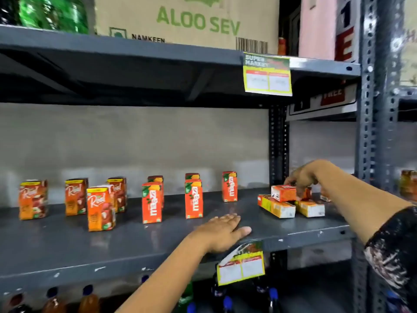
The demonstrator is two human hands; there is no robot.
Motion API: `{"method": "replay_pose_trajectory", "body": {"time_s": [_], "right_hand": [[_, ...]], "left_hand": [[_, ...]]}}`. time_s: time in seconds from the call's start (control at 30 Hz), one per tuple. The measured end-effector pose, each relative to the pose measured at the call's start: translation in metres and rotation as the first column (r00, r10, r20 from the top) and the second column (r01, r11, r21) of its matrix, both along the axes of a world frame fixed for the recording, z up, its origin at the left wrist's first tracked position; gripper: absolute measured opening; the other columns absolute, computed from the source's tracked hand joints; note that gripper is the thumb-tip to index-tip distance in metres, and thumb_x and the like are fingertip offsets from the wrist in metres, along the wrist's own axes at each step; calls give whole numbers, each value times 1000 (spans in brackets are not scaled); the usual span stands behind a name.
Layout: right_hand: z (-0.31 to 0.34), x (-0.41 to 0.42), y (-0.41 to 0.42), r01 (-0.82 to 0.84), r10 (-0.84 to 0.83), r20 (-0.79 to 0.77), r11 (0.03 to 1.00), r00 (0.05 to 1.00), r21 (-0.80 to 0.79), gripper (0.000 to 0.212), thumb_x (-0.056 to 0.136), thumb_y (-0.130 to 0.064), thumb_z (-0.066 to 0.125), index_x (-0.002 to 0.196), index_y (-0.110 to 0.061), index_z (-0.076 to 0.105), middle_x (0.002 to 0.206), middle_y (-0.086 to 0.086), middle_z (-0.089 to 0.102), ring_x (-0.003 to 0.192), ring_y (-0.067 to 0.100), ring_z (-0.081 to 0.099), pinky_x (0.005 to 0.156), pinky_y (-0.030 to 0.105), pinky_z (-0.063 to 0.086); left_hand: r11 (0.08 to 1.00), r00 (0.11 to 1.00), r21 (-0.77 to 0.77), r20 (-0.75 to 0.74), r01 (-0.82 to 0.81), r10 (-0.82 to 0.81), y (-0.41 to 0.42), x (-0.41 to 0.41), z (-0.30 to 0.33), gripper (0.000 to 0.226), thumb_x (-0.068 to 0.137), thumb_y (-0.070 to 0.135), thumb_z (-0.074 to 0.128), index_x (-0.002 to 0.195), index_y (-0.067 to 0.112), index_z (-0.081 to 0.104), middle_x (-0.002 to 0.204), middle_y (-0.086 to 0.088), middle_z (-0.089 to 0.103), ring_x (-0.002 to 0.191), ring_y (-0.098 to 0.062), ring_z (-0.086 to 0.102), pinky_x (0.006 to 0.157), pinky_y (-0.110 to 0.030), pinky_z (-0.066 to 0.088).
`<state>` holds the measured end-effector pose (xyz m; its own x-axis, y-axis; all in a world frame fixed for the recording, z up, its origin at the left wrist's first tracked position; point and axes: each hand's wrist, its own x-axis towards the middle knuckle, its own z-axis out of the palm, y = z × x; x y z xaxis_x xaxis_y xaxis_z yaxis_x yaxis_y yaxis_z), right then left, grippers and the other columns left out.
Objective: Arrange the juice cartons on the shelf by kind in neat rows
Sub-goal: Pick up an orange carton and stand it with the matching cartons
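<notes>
Grey shelf (67,249) bears left hand (222,231) flat, grip apart; right hand (303,179) grip clamped on top carton (284,193).

Real cartons (76,196) left; Maaza cartons (194,198) right

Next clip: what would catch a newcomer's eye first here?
Bright orange juice cartons stand on the grey shelf: Real cartons at left, Maaza cartons mid-shelf. At right, the right hand reaches onto a pile of cartons lying flat, while the left hand rests palm-down on the shelf's front.
</notes>
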<state>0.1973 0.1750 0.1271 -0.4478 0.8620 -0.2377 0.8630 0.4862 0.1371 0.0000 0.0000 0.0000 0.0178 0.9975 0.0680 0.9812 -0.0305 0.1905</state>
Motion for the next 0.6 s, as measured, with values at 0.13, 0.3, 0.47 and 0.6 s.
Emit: {"method": "replay_pose_trajectory", "body": {"time_s": [0.13, 0.3, 0.47, 0.6], "right_hand": [[-4, 15, 6, 34, -34, -63, 999, 997, 5, 72, 86, -13, 66, 148, -13, 31, 154, 7, 31, 141, 27, 31, 108, 34, 33], [1, 29, 25, -2, 11, -249, 999, 968, 38, 43, 74, -28, 78, 112, -15, 63, 120, 4, 60, 113, 24, 53, 89, 32, 46], [1, 33, 13, -245, 4, -924, 965, 382, -97, 24, 81, -8, 71, 102, -11, 61, 104, 6, 64, 99, 19, 60, 99, 33, 46], [-17, 1, -22, -467, -279, -918, 876, -282, -123, 18, 91, -22, 57, 103, -9, 61, 104, 9, 64, 104, 26, 60, 107, 48, 39]], "left_hand": [[999, 999, 20, 1, -47, 47, 1, -5, -4, 75, 93, 66, 20, 154, 24, 12, 161, 7, 6, 147, -9, 6, 119, -31, 2], [998, 998, 18, -1, -61, 61, 1, -3, -3, 75, 92, 68, 20, 154, 28, 12, 161, 9, 7, 147, -10, 7, 119, -33, 4], [999, 999, -9, -4, -49, 49, -10, 2, 4, 71, 94, 64, 21, 154, 27, 11, 161, 8, 6, 147, -10, 6, 116, -30, 4], [998, 999, -37, 8, -41, 42, -32, -12, 9, 65, 98, 56, 23, 154, 25, 10, 161, 10, 4, 147, -7, 3, 113, -23, 1]]}}
